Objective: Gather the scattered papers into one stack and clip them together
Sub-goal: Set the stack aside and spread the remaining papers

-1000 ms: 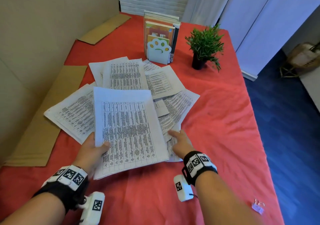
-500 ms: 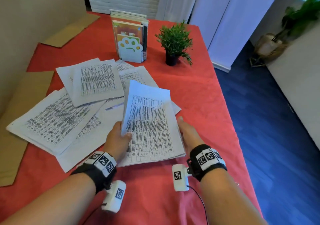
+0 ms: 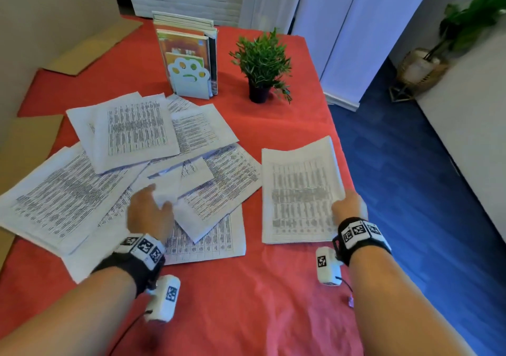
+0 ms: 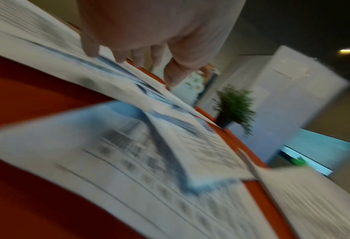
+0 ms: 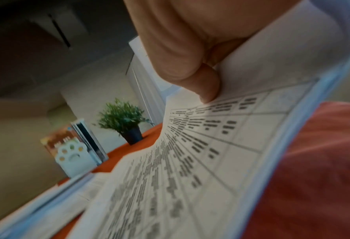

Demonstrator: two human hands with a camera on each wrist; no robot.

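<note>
a gathered stack of papers (image 3: 298,191) is pinched at its near right edge by the right hand (image 3: 346,205), thumb on top, over the right part of the red-covered worktop (image 3: 246,301). the scattered papers (image 3: 137,147) are spread at the left, and one sheet is touched by the left hand (image 3: 147,213), fingers bent down; a grip cannot be told. books are held upright in a paw-shaped holder (image 3: 189,77), beside a potted plant (image 3: 262,62).

Both arms reach forward. The left hand (image 3: 149,213) lies palm down with fingers (image 4: 120,55) reaching out straight. The right hand (image 3: 347,205) has its thumb (image 5: 202,84) pressed down in a pinching grip (both wrists wear bands).
</note>
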